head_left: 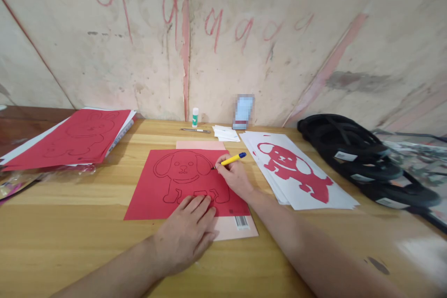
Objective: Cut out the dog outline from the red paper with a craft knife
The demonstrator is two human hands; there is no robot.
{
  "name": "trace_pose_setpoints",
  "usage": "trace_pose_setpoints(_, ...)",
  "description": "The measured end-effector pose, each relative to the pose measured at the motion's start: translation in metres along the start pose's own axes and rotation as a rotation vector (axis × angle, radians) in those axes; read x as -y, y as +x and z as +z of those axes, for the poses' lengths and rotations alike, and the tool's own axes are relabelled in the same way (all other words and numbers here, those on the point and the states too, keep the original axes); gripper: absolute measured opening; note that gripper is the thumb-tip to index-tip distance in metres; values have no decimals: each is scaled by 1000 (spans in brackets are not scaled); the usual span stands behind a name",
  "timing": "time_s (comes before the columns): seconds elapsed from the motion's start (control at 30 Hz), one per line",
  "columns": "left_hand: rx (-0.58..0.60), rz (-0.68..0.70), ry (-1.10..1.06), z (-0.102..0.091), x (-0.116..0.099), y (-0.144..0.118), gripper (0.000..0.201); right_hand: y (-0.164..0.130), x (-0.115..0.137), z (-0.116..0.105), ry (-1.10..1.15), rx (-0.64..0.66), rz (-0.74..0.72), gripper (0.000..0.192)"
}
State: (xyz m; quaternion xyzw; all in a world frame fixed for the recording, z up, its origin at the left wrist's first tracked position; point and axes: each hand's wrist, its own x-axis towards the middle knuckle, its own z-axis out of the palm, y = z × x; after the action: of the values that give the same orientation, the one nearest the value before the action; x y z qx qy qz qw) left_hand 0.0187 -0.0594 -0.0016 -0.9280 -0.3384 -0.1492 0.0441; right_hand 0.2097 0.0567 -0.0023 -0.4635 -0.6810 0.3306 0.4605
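Plaster, pale and stained, made up the wall [244, 32] beyond both hands, marked with faded red loops and streaks. Below it ran the wooden worktop [70, 242], light-grained, carrying everything. Far to the right of the right hand lay a heap of black sandals [363, 158] with white tags. Well to the left of the left hand sat a stack of red and white sheets [77, 137], the top one bearing a faint outline. Just right of the right hand lay a fan of white sheets [335, 198] with a red dog cut-out [296, 170] pasted on top.

Between and beneath the hands lay the red paper [157, 195] with a dog drawn in dark outline, resting on a pink sheet [230, 230] that carried a barcode. The left hand [186, 233] lay flat on the paper's near edge, fingers [200, 205] spread open and pressing down, gripping nothing. The right hand [233, 177] had its fingers closed around a yellow pen [232, 159] with a blue cap, the tip touching the paper by the dog's ear.

Beyond the right hand, near the wall, sat small folded white papers [226, 133], a blurred blue-and-white box [243, 111], a slim metal tool [195, 130] and a glue stick [195, 117].
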Motion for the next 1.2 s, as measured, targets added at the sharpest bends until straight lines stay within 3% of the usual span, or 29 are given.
trace_pose_setpoints(0.93,80,16,9,1,2,1,45,2,-3,2,-40,-9,-1,13)
trace_pose_setpoints(1.2,33,-6,-22,5,2,-1,43,2,-1,2,-59,-27,19,15)
